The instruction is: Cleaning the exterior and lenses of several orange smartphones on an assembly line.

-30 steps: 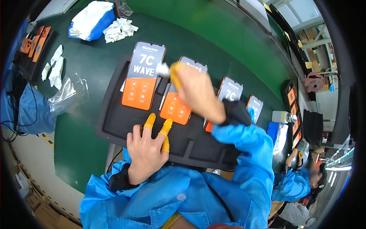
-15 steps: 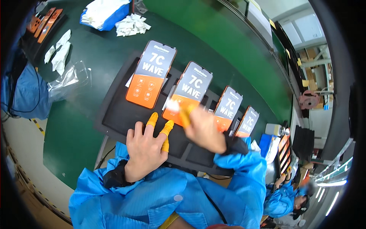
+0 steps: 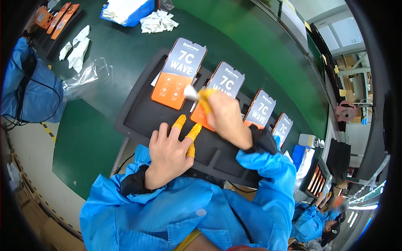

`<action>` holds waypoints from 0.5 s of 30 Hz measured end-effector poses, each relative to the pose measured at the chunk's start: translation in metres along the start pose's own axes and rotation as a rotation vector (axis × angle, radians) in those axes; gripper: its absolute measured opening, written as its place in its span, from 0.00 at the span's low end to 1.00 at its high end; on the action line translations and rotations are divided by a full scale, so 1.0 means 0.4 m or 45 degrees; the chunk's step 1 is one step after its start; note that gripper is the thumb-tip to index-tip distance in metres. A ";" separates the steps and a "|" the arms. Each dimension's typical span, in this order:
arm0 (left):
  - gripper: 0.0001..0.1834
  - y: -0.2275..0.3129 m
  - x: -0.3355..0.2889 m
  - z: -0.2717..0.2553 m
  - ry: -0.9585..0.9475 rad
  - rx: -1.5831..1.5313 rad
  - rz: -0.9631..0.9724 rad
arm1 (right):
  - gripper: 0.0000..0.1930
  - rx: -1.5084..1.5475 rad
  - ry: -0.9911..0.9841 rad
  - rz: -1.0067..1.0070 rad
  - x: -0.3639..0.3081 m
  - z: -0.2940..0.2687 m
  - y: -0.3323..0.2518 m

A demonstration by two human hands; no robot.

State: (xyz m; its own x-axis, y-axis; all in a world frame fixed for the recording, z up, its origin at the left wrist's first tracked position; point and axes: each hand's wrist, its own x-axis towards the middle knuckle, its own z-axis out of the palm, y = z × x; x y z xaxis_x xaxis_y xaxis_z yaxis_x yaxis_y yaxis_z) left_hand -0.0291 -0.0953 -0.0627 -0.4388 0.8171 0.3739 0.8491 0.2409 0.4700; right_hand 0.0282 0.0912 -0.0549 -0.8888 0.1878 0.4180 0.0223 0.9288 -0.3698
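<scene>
My right hand, in yellow finger cots, pinches a white wipe. It hovers over the lower part of the second phone from the left, with the wipe by the right edge of the leftmost phone. My left hand has its fingers stretched out, yellow cots on some of them. One fingertip is at the second phone's lower left corner; whether it presses there I cannot tell. A third phone and a fourth continue the row. All have orange-and-grey fronts and lean on a black tray.
Crumpled white wipes lie beside a blue bin at the back. At left are clear plastic film, torn white pieces and orange phone parts. A co-worker in blue is at lower right.
My right hand has moved the wipe up toward the leftmost phone's edge. The left hand stays by the second phone's lower corner. The whole view has shifted slightly.
</scene>
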 end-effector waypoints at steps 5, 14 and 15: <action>0.13 -0.054 -0.015 -0.020 0.141 -0.161 0.015 | 0.14 0.100 -0.298 -0.204 -0.055 -0.043 -0.048; 0.25 -0.128 0.042 -0.066 0.280 0.099 -0.142 | 0.08 0.239 -0.543 0.040 -0.065 -0.120 -0.076; 0.26 -0.127 0.040 -0.062 0.265 0.101 -0.141 | 0.06 0.215 -0.502 0.078 -0.024 -0.132 -0.081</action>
State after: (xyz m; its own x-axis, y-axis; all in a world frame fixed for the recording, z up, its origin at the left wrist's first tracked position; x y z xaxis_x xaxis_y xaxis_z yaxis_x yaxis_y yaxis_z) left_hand -0.0866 -0.1077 -0.0607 -0.5749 0.6598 0.4840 0.8091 0.3703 0.4564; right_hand 0.0603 0.0761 -0.0030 -0.9958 0.0740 0.0539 0.0345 0.8482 -0.5285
